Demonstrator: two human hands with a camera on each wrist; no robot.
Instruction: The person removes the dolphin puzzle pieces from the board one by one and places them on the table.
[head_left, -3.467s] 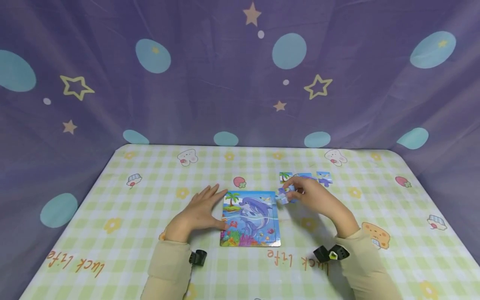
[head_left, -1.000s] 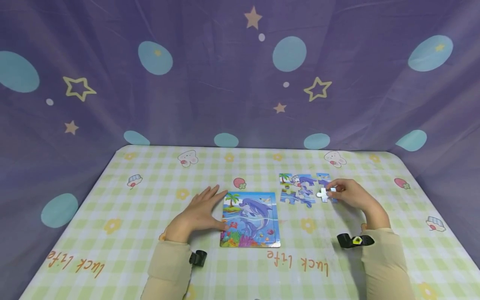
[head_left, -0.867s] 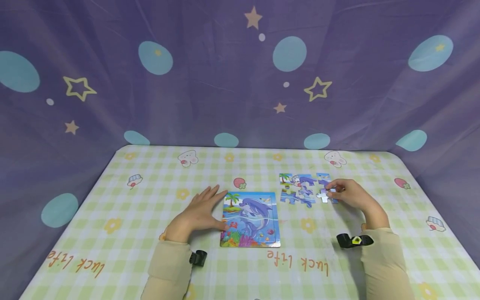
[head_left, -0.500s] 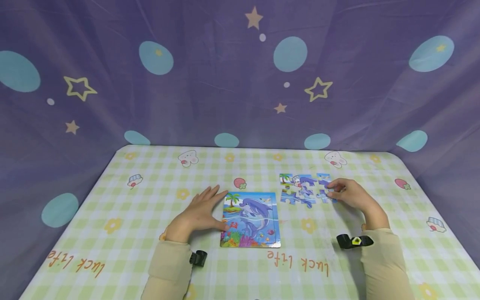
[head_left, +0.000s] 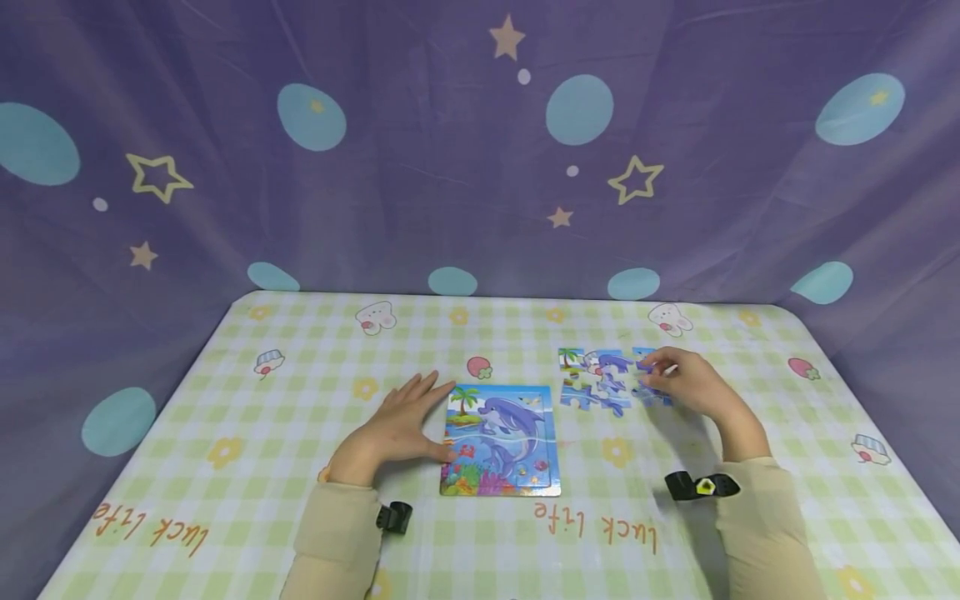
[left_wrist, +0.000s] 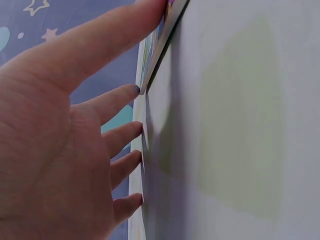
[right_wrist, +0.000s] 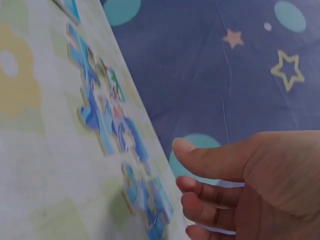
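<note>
In the head view a dolphin picture puzzle board (head_left: pixel 498 442) lies flat at the table's middle. My left hand (head_left: pixel 393 429) rests at its left side with fingers spread, thumb on the edge. The left wrist view shows the left hand (left_wrist: pixel 60 130) with thumb and index fingertip at the board's edge (left_wrist: pixel 162 52). Loose jigsaw pieces (head_left: pixel 600 383) lie in rows to the right of the board. My right hand (head_left: pixel 686 379) is over the rightmost pieces (head_left: pixel 651 396), partly hiding them. In the right wrist view the right hand (right_wrist: pixel 250 185) has nothing between its parted thumb and fingers.
A checked tablecloth (head_left: pixel 262 542) with printed flowers, animals and lettering covers the table. A purple curtain (head_left: pixel 450 208) with stars and ovals hangs behind it. Black wrist cameras sit on both cuffs, the left wrist camera (head_left: pixel 395 517) close to the board.
My right hand moved right from beside the board, set a jigsaw piece down in the rightmost group, let go and rose slightly left. My left hand stayed at the board.
</note>
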